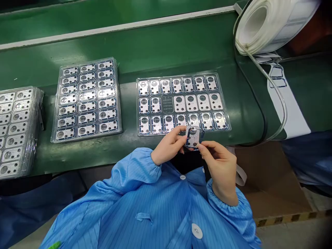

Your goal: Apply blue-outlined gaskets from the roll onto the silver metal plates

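Note:
A small silver metal plate (193,137) with holes is held up over the front edge of the green table. My left hand (168,147) is closed, gripping the plate's left side between thumb and fingers. At its lower right corner, the thumb and finger of my right hand (220,166) pinch a thin blue-edged sticker (202,134) that lies along the plate; how much of it is stuck down I cannot tell. Just beyond, a clear plastic tray (181,76) holds rows of similar plates, with one vacant pocket (167,104) in its middle row.
Two stacks of filled trays, a middle one (86,95) and a far-left one (16,131), stand on the green table (124,152). At right are a large roll (275,26), a white backing strip (287,107) with blue frames, and a looping cable (255,98). A cardboard box (272,186) sits below.

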Motion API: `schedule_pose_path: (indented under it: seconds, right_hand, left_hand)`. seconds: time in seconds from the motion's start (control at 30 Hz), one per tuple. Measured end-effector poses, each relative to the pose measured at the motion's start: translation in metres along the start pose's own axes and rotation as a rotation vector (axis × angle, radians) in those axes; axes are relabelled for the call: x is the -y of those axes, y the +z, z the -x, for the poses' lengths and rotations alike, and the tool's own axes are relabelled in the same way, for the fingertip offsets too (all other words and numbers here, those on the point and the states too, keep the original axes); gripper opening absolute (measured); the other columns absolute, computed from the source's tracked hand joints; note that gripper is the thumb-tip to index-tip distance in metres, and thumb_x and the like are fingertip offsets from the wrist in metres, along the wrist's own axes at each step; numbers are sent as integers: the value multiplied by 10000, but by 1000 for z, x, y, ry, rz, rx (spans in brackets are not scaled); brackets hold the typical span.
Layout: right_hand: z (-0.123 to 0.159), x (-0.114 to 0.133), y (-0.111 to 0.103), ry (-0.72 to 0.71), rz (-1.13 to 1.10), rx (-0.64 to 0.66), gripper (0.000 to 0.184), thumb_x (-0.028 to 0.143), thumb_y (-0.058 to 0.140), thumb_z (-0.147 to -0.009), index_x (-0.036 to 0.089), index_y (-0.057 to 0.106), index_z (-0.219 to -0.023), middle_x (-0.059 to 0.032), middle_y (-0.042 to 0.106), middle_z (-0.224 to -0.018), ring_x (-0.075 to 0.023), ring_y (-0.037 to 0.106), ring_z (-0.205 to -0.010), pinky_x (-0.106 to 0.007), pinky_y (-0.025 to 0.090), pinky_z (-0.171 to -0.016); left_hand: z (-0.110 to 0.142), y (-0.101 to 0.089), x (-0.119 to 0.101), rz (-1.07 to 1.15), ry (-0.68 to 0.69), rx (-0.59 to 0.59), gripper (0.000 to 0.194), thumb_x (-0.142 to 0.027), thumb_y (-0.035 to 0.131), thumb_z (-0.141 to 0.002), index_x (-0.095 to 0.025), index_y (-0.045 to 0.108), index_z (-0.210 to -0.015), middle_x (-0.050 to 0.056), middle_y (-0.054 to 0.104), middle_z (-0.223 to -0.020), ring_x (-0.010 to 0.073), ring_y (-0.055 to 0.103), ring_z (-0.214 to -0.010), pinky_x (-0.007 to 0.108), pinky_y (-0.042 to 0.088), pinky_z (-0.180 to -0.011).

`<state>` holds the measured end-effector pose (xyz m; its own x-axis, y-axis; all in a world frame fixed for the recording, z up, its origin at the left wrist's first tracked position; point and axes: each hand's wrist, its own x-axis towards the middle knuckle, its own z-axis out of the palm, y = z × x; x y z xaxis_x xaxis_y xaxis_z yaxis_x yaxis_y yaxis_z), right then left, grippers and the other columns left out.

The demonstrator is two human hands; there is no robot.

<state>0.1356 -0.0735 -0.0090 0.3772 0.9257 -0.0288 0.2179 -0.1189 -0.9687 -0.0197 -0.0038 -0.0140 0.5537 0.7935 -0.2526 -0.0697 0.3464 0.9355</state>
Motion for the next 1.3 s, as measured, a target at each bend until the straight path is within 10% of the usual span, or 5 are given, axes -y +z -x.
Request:
schedule_pose_path:
  seconds: [1.3]
  right_hand:
    - [0, 1, -2, -193, 216, -9, 112, 313, 681, -870, 209, 720, -854, -22, 698, -813, -153, 638, -739, -289, 529, -691]
  left_hand:
    - [-1, 1, 2, -8, 34, -5, 327, -291, 504, -956, -158, 472, -1253, 20, 647, -794, 118, 648, -695, 208, 482, -563]
